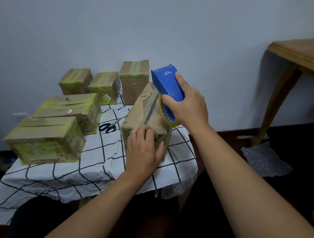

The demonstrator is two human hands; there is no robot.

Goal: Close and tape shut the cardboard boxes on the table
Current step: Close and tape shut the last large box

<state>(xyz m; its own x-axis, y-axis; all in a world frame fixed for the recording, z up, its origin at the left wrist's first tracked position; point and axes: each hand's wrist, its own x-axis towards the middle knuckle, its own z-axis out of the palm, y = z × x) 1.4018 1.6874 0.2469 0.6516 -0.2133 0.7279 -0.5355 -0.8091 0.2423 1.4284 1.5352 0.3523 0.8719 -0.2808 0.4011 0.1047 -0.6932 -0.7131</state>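
In the middle of the frame, the right hand (189, 107) is gripping the tape gun (168, 84); the left hand (144, 149) is pressing flat on the box (146, 113). Best to be pulling straight along the seam.

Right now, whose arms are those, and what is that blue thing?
Those arms belong to a person wearing a camera on their head, so the single picture looks down at their own hands. The right hand grips a blue tape dispenser with a yellowish tape roll, on top of a cardboard box. The left hand presses on that box's near end. The box stands on a table under a checked cloth. Beside it lie black scissors and five other boxes already wrapped in yellowish tape, such as the nearest one.
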